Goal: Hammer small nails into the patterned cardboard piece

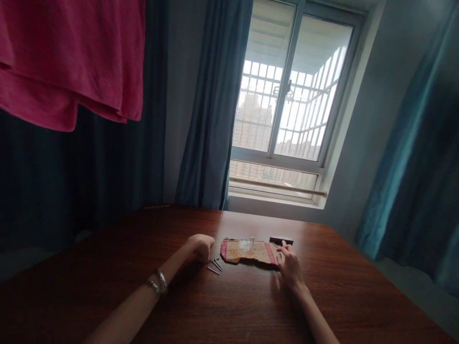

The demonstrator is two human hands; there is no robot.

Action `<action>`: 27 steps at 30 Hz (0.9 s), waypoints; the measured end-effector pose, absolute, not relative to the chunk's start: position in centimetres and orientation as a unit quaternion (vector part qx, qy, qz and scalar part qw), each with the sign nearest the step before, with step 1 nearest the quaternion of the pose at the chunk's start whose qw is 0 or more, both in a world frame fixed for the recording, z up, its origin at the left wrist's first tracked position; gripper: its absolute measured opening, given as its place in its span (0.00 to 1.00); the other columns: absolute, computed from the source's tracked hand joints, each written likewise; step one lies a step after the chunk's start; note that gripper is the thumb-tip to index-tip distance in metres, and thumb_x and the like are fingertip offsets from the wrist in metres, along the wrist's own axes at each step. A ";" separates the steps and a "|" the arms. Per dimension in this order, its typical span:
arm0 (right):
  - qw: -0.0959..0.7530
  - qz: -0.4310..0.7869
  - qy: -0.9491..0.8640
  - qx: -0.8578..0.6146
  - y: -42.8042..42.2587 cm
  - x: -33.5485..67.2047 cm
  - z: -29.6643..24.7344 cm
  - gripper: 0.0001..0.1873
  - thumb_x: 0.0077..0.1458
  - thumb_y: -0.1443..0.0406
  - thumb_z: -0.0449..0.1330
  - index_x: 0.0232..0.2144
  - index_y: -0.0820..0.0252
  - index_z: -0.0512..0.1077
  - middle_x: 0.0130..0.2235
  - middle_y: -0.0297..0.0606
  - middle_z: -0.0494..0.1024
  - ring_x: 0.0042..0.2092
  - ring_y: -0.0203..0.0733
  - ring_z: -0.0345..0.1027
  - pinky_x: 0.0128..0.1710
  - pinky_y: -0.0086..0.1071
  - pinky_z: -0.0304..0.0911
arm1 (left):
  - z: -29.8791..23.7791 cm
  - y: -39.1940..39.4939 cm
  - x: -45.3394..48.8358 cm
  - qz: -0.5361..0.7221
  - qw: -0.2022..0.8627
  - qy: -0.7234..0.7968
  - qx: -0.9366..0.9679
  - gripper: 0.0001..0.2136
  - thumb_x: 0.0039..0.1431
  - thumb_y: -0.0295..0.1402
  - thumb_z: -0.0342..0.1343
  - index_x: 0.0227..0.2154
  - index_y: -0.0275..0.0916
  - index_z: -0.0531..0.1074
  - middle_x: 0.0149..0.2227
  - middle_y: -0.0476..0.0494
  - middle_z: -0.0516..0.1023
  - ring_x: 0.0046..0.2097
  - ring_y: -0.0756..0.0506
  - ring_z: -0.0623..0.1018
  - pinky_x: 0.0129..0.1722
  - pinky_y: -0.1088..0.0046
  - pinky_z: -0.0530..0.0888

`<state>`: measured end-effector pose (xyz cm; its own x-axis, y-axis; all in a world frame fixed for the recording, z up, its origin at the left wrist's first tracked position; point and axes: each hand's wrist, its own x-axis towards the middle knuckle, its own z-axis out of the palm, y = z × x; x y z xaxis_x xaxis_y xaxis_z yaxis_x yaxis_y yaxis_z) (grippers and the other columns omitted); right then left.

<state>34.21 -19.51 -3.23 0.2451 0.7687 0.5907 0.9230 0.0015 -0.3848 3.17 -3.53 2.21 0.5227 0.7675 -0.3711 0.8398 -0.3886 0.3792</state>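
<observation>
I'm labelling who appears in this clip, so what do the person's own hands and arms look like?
The left hand is ungloved, with shiny, silvery banded jewellery around its wrist. The right hand is ungloved too, with no bracelet visible. No sleeves show on either side. Any nail polish is too small to tell.

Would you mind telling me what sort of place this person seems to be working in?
Probably a room in a home, judging by the long blue curtains, the barred window looking out on tall buildings, and the wooden table set beneath it.
</observation>
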 end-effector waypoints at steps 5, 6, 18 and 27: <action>0.402 -0.112 -0.601 -0.681 -19.5 34.2 -3.1 0.16 0.52 0.69 0.47 0.35 0.62 0.74 0.40 0.47 0.71 0.50 0.50 0.63 0.47 0.37 0.59 | 3.5 -2.8 2.4 -0.102 0.291 0.434 0.846 0.01 0.30 0.26 0.56 0.12 0.34 0.70 0.13 0.47 0.69 0.18 0.48 0.68 0.19 0.75 0.62; 0.413 -0.111 -0.601 -0.675 -19.5 34.0 -2.9 0.15 0.52 0.68 0.48 0.35 0.62 0.74 0.40 0.47 0.71 0.48 0.50 0.64 0.47 0.37 0.60 | 3.7 -2.7 2.4 -0.072 0.301 0.411 0.858 0.02 0.32 0.27 0.56 0.14 0.34 0.71 0.14 0.48 0.69 0.19 0.48 0.68 0.19 0.76 0.62; 0.553 0.146 -0.624 -0.533 -20.1 27.3 -2.0 0.18 0.53 0.55 0.53 0.38 0.59 0.75 0.38 0.44 0.75 0.35 0.43 0.69 0.26 0.29 0.65 | 1.5 -8.2 10.3 0.256 0.380 0.266 0.848 0.14 0.47 0.39 0.55 0.28 0.31 0.75 0.24 0.47 0.73 0.26 0.52 0.69 0.26 0.79 0.65; 0.594 0.239 -0.574 -0.511 -20.2 25.9 -2.5 0.18 0.51 0.53 0.56 0.33 0.61 0.74 0.27 0.39 0.76 0.28 0.40 0.68 0.21 0.27 0.61 | -0.8 -10.4 12.0 0.289 0.399 0.232 0.839 0.13 0.48 0.40 0.56 0.27 0.33 0.74 0.26 0.46 0.75 0.28 0.51 0.72 0.26 0.80 0.65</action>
